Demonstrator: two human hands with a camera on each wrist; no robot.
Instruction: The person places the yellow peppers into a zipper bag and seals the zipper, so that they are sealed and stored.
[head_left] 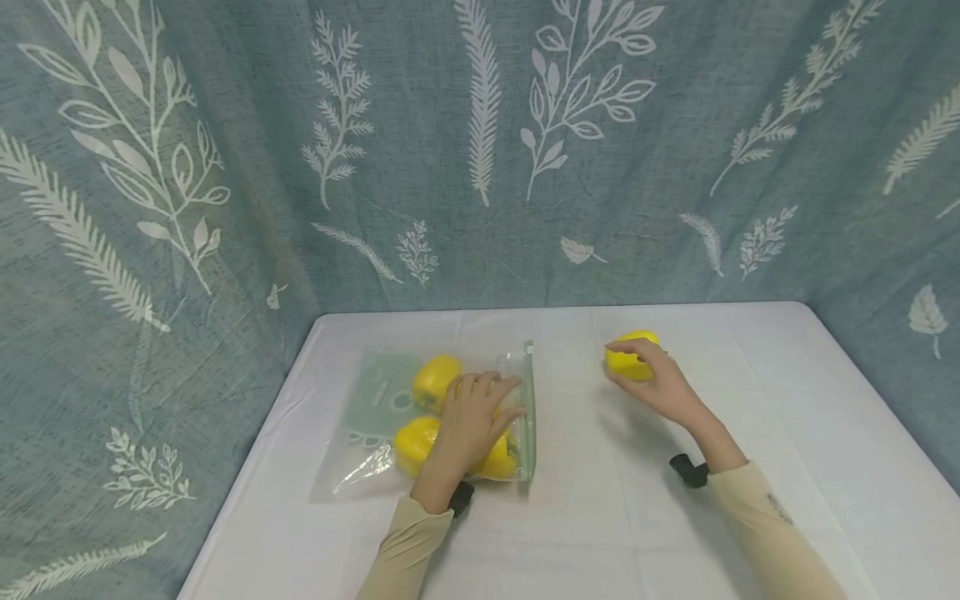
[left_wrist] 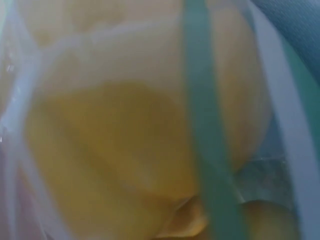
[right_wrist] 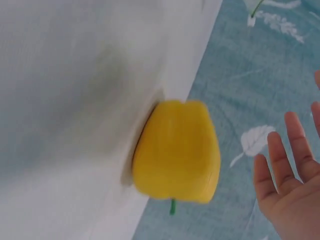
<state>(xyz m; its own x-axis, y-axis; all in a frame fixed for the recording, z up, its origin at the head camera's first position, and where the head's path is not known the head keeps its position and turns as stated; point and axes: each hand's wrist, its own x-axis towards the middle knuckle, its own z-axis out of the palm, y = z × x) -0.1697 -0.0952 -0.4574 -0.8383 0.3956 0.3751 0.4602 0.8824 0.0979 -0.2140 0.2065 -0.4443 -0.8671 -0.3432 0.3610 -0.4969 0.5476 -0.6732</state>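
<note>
A surface [head_left: 585, 517] under white cloth carries a clear plastic zip bag [head_left: 382, 396] with a green closure on its right edge. Behind the bag and to both sides of it hangs a blue-grey curtain [head_left: 420, 125] printed with pale leaves and sprigs. Yellow bell peppers [head_left: 437, 382] lie inside the bag. One loose yellow bell pepper [head_left: 630, 365] with a green stem lies on its side, right of the bag and near the level of its far edge.

My left grip [head_left: 471, 417] rests on top of the bag over the peppers, fingers spread and relaxed. Right of the bag, my right grip [head_left: 652, 383] is released, thumb and fingers parted beside the loose pepper, apart from it.
</note>
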